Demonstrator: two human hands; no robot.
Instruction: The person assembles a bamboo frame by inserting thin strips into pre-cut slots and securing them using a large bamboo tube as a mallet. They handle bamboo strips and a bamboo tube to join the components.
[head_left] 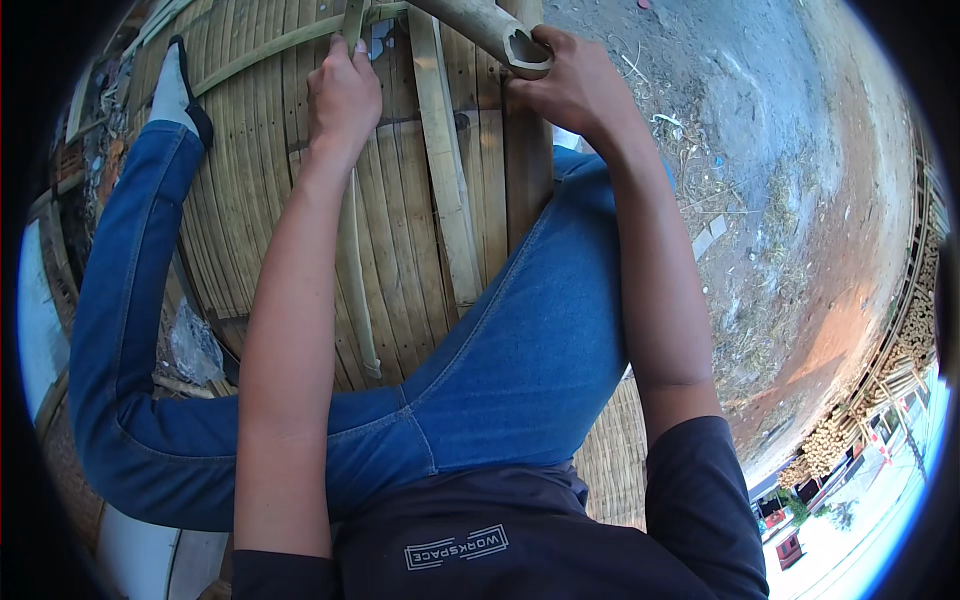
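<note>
2 hands point(345, 95) hold bamboo point(475, 28) above slats point(235, 165) beside littered dirt point(760, 230).

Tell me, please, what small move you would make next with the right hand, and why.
I would probably slide the right hand slightly farther along the bamboo tube, away from its open end. The fingers sit at the rim, and the opening looks uneven, so a grip farther back might be safer. The left hand holds a narrow bamboo strip.
</note>
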